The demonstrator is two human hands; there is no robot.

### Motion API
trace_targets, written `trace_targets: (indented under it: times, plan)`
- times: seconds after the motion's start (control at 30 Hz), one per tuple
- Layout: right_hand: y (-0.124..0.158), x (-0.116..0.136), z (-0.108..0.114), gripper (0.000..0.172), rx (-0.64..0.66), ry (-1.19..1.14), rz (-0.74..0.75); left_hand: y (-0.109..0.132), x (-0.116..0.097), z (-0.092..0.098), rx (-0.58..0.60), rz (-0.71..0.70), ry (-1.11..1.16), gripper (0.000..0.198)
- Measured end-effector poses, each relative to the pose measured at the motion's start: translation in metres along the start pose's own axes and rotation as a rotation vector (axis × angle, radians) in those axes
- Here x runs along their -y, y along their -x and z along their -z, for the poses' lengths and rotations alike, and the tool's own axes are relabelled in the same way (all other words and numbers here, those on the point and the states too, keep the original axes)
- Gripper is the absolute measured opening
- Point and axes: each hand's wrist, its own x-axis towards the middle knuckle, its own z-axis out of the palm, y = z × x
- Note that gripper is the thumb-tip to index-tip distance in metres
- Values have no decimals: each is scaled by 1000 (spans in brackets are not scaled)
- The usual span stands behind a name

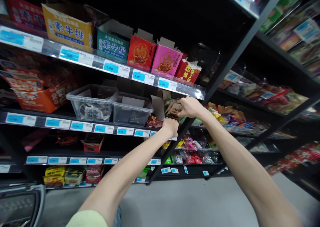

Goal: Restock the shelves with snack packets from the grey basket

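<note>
My right hand (191, 107) reaches into the right end of the middle shelf. Its fingers and thumb are closed on a green and beige snack packet (173, 108), by an upright white cardboard flap (157, 106). Lower and to the left, my left hand (171, 127) is curled up at the shelf's front edge. Anything inside that hand is hidden from view. Dark red packets (154, 122) lie just to its left. Beside them stands a clear plastic bin (131, 112) with dark contents low inside.
Open snack boxes, among them a pink box (165, 58) and a red box (141, 52), line the shelf above. A black upright post (225, 63) slants past my right hand. At lower left is a grey basket (41, 200). Grey floor (180, 200) lies below.
</note>
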Motion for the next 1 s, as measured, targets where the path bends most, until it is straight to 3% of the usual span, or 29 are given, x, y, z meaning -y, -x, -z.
trace_targets:
  times: [0.13, 0.23, 0.3, 0.43, 0.53, 0.57, 0.63, 0.73, 0.8, 0.93, 1.0]
  plan:
    - [3, -11, -3, 32, 17, -151, -41, -2, -1, -3, 5, 0, -5, 52]
    - [10, -21, -10, 30, 56, -272, -98, -1, 1, -4, -26, -33, -11, 40]
    - [11, -24, -14, 30, 73, -278, -127, 4, 6, -6, -76, -64, -20, 27]
    - [3, -20, -16, 36, 77, -165, -90, 17, 19, -15, -306, -112, -48, 28]
    - [-7, -16, -12, 45, 104, -87, -73, 22, 31, -16, -504, 8, 53, 15]
    - [-9, -16, -9, 46, 122, -74, -68, 22, 34, -15, -547, 90, 122, 18]
    - [-12, -17, -5, 45, 157, -73, -46, 19, 41, -11, -602, 226, 261, 42]
    - [-10, -21, 0, 39, 176, -113, -7, 14, 47, -5, -531, 187, 337, 75]
    - [-7, -24, 1, 36, 170, -153, -1, 10, 49, -3, -437, 97, 300, 82]
    - [-2, -27, 0, 32, 162, -216, -1, -2, 54, 5, -331, 109, 341, 69]
    - [-3, -28, -4, 40, 102, -249, -8, -10, 59, 10, -243, 123, 422, 64]
